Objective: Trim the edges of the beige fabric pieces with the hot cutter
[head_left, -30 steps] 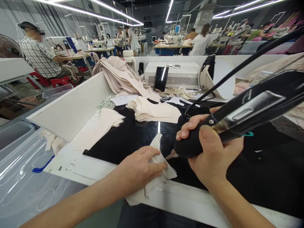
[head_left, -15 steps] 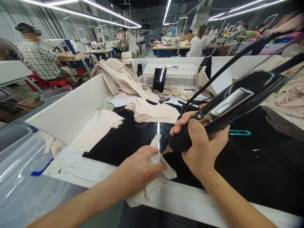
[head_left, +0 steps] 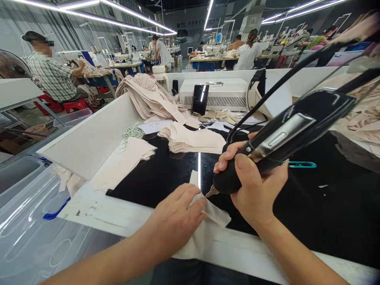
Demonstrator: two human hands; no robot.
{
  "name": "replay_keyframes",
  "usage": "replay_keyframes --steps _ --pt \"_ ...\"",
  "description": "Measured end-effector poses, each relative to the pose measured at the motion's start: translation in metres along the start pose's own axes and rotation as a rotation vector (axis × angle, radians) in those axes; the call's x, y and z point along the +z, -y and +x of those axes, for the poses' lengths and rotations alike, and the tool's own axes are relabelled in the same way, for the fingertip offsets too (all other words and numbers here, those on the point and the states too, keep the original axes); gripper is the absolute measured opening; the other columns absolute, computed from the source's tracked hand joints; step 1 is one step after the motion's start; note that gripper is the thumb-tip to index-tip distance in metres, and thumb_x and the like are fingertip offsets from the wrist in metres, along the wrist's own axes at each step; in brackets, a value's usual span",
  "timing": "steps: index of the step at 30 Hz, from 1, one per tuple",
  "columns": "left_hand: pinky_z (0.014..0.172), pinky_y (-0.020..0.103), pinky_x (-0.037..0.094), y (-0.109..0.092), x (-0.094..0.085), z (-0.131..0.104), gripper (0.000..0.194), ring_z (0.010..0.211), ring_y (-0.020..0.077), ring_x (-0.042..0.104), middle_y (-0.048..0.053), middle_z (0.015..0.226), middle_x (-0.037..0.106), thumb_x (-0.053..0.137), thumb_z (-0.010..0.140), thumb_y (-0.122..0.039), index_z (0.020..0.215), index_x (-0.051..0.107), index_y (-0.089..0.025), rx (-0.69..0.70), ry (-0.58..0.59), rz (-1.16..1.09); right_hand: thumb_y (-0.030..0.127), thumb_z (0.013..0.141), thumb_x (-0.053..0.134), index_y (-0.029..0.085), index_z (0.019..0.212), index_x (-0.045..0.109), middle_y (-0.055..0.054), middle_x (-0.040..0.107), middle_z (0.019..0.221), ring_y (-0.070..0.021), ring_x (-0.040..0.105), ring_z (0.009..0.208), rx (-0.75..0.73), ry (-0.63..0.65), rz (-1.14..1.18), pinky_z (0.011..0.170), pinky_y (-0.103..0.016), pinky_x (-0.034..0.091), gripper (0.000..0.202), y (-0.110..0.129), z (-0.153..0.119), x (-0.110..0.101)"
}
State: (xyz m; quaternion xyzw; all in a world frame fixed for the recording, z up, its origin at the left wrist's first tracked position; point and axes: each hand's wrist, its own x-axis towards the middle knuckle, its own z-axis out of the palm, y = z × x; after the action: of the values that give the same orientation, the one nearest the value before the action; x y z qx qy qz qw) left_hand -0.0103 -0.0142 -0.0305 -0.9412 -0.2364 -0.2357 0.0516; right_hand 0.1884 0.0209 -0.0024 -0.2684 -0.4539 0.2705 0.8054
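Observation:
My right hand [head_left: 255, 178] is wrapped round a black handheld tool [head_left: 285, 134] with a metal plate on its side and a cable at its upper end. The tool's narrow tip points down at a cream fabric piece [head_left: 218, 213] near the table's front edge. Over that fabric lies my left hand [head_left: 181, 209], its fingers together and pressing it against the black surface. Part of the fabric hangs past the edge towards my lap. Beyond the hands sits a stack of cream fabric pieces [head_left: 196, 138].
More cut fabric [head_left: 124, 162] lies at the left beside a white panel [head_left: 89, 138]. A phone [head_left: 200, 99] leans on a white vented box [head_left: 227, 93]. A teal cutter [head_left: 303, 164] lies at the right. Clear plastic bins [head_left: 26, 221] stand at the lower left; people work in the background.
The fabric under my left hand has shifted, its right end now reaching further right. My left hand has moved slightly down. The tool stays in my right hand.

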Motion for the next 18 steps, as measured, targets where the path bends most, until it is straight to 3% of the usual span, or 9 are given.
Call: replay_keyframes --steps 3,7,18 --pt "0.123 0.045 0.071 0.025 0.004 0.010 0.037 0.124 0.0284 0.083 0.015 0.123 0.085 0.047 0.133 -0.022 0.123 0.081 -0.011 0.075 0.025 -0.079 0.048 0.095 0.110 0.031 0.115 0.068 0.009 0.083 0.089 -0.0132 0.076 0.060 0.004 -0.007 0.002 0.055 -0.027 0.067 0.050 0.000 0.000 0.001" --pt "0.111 0.039 0.074 0.047 0.008 0.008 0.034 0.121 0.0262 0.084 0.013 0.127 0.085 0.050 0.134 -0.025 0.130 0.081 -0.013 0.050 0.095 -0.215 0.049 0.094 0.111 0.031 0.114 0.067 0.009 0.083 0.089 -0.0132 0.076 0.059 0.013 -0.021 0.000 0.055 -0.028 0.067 0.051 0.001 0.000 0.001" --pt "0.113 0.038 0.072 0.057 0.009 -0.009 0.025 0.128 0.0265 0.084 0.014 0.136 0.085 0.059 0.132 -0.025 0.140 0.081 -0.016 0.012 0.105 -0.353 0.051 0.095 0.109 0.031 0.115 0.067 0.009 0.081 0.088 -0.0141 0.075 0.059 0.003 -0.011 -0.033 0.056 -0.030 0.067 0.050 0.001 0.002 0.002"
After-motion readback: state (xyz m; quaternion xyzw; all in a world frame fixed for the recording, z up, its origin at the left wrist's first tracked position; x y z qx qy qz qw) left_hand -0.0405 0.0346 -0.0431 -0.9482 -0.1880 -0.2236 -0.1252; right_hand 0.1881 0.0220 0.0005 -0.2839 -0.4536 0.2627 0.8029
